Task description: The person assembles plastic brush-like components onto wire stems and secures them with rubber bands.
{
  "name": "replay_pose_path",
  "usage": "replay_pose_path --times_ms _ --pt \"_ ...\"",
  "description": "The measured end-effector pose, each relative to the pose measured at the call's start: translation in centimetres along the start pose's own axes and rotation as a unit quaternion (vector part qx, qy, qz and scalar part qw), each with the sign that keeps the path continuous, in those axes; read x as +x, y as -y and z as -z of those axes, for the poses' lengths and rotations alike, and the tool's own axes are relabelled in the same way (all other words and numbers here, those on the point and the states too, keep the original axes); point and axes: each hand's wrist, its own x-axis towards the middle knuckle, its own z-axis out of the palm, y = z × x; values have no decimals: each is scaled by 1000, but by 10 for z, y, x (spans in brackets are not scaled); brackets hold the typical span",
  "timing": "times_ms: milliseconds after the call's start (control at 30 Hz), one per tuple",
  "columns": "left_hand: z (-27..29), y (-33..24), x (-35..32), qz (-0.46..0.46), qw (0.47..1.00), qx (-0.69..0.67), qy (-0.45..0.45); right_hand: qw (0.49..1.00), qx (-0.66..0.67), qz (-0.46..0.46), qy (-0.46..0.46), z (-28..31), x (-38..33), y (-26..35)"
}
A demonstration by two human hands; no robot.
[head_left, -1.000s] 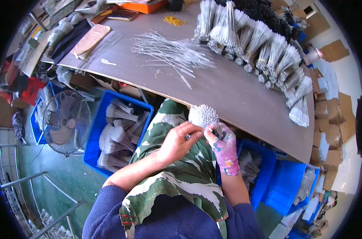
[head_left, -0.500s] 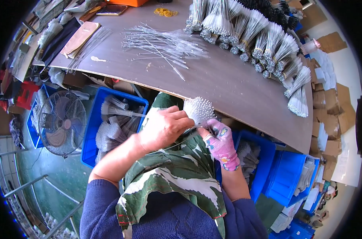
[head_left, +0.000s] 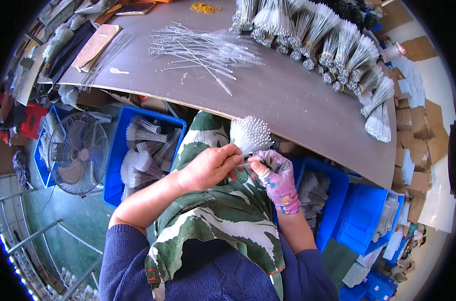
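Note:
My bare left hand (head_left: pixel 210 167) is closed, fingertips pinching a thin wire brush (head_left: pixel 244 165) that reaches across to my right hand. My right hand (head_left: pixel 279 184), in a pink flowered glove with bare fingertips, is curled around a small dark metal tool (head_left: pixel 271 162); its exact kind is hard to make out. The thumb of that hand touches the brush's end. Just beyond both hands a bundle of white-tipped wire brushes (head_left: pixel 250 136) stands at the table edge, above my camouflage apron (head_left: pixel 213 210). Its lower part is hidden behind my hands.
Loose wire brushes (head_left: pixel 198 50) lie spread on the brown table (head_left: pixel 308 110). Tied brush bundles (head_left: pixel 313 30) line its far right. Yellow rubber bands (head_left: pixel 205 8) sit at the back. Blue bins (head_left: pixel 110 175) with brushes and a fan (head_left: pixel 80 154) stand left; more blue bins (head_left: pixel 361 215) stand right.
My left hand has turned and shifted slightly, and the brush that stuck out to its left now lies between the hands. My right hand has rotated, showing the dark metal tool more clearly.

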Motion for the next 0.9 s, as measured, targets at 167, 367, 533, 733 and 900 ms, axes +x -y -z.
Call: replay_pose_path --times_ms 167,367,533,733,900 --pt "-20 21 1 66 980 -186 5 999 -10 49 13 0 -2 -3" --pt "-23 27 -1 67 975 -210 -15 986 73 -88 123 17 -16 10" --pt "-27 23 -2 72 971 -226 -30 967 87 -205 125 -1 -25 15" --pt "-25 23 -3 83 965 -248 -16 967 98 -212 106 1 -21 11" --pt "-25 22 -4 86 962 -261 -12 963 127 -215 106 1 -21 8"
